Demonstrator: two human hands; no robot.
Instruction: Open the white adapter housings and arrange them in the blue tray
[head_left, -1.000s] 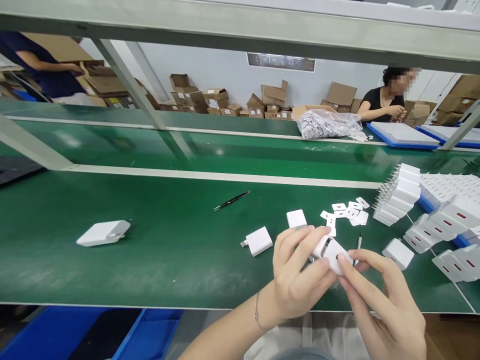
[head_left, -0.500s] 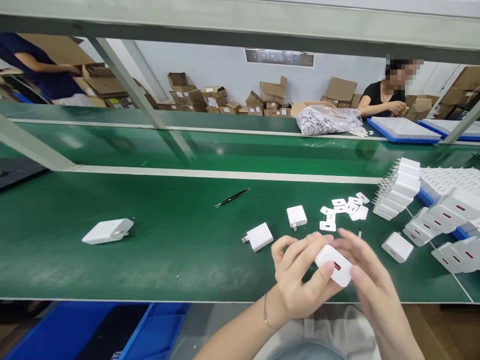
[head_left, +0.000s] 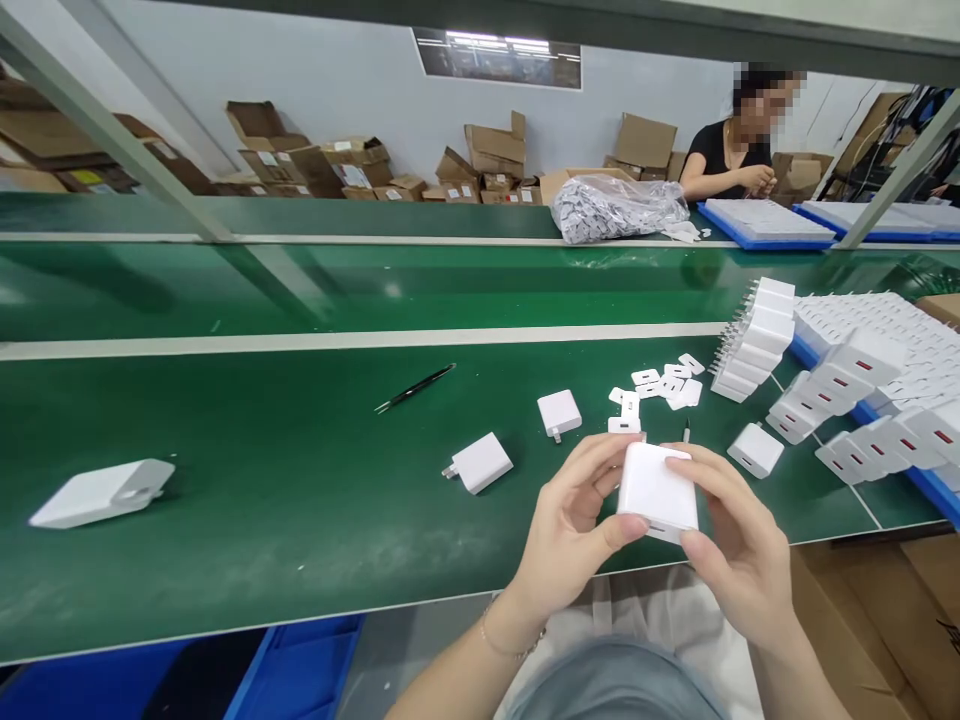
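A white charger block [head_left: 657, 490] sits between both of my hands above the near edge of the green belt [head_left: 300, 480]. My left hand [head_left: 574, 530] grips its left side with thumb below and fingers on top. My right hand [head_left: 739, 545] pinches its right side. Its broad flat face points up at me. On the belt just beyond lie two more white chargers [head_left: 482, 462] [head_left: 559, 412], a third charger [head_left: 754, 449] to the right, and several small white labels [head_left: 664, 385].
Black tweezers [head_left: 415, 388] lie mid-belt. A white charger [head_left: 103, 492] rests far left. Rows of chargers [head_left: 750, 340] and stacked ones [head_left: 862, 400] fill the right side. Across the line a person [head_left: 731, 140] works beside a plastic bag of parts [head_left: 615, 207]. Blue bins [head_left: 300, 670] sit below.
The charger has turned in my hands from port end showing to flat face up. Both hands now close on its sides. My view has swung left and downward.
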